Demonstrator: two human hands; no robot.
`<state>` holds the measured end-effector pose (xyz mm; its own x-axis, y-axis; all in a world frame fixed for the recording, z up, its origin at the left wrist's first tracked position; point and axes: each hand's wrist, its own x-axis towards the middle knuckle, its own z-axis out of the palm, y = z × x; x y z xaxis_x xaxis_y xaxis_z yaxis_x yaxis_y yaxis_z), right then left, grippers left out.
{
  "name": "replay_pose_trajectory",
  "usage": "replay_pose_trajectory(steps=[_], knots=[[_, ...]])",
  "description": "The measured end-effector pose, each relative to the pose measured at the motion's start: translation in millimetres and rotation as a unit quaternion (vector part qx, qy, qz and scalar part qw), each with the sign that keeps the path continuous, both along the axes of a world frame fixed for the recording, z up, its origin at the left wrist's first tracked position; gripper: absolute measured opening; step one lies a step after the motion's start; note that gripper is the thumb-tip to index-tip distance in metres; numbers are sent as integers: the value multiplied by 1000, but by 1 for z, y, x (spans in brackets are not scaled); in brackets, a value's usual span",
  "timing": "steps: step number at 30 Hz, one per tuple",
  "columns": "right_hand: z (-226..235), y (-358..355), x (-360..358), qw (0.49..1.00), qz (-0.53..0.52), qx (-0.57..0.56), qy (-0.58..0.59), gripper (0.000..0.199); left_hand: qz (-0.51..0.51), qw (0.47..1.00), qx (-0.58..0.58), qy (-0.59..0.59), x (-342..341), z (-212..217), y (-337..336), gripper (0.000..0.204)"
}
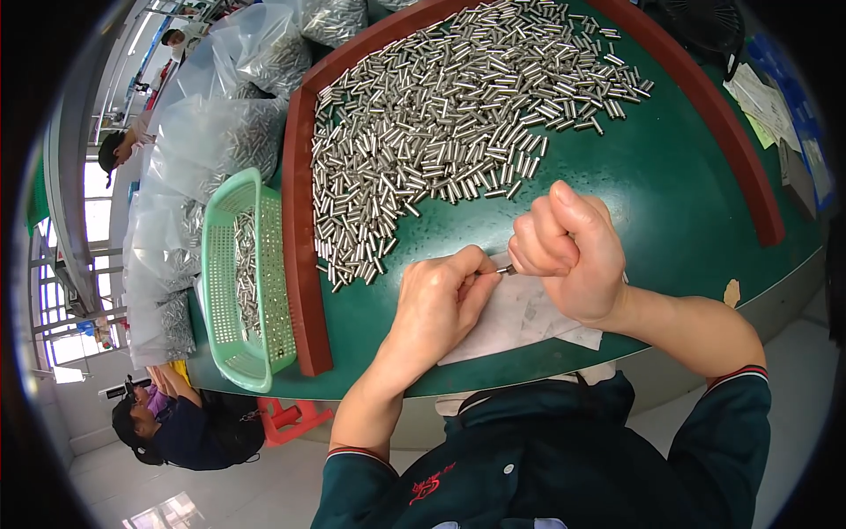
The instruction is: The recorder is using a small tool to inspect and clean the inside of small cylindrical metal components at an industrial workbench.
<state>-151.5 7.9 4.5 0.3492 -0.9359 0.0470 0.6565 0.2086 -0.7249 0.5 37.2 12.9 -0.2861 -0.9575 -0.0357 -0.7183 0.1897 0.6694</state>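
My left hand [441, 304] is closed in a pinch, thumb against forefinger, on a small metal pin [505, 270] whose end shows beyond the fingertips. Right beside it, my right hand [568, 256] is curled into a fist with the thumb on top. Its fingers meet the far end of that pin, and whatever lies inside the fist is hidden. Under both hands a pale, smudged cloth or paper [511, 322] rests on the green table [652, 212]. Beyond them spreads a large heap of short, shiny metal pins [449, 106].
A dark red rail [304, 238] borders the heap on the left, another red rail [723, 123] on the right. Left stands a green basket [275, 300] with pins, beside plastic bags [194, 141] of metal parts. Papers [762, 101] lie far right. A person [185, 410] sits lower left.
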Motion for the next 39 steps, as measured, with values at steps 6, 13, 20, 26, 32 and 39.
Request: replay_pose_trajectory(steps=[6,13,20,26,32,39], knots=[[-2,4,1,1000,-3,-14,8,47,6,1000,7,11,-1,-1,0,9],[-6,13,2,997,-15,-59,49,46,-1,1000,2,30,-1,-6,-3,9],[3,5,4,998,-16,-41,38,44,-2,1000,-11,20,-1,1,-4,7],[-5,-2,-3,999,-5,-20,-28,44,73,838,277,464,32,2,-19,9],[-2,2,0,1000,4,-16,-25,46,83,612,299,728,57,-8,-27,7],[-1,-2,1,1000,1,-16,-20,46,161,624,253,722,58,2,-31,22]])
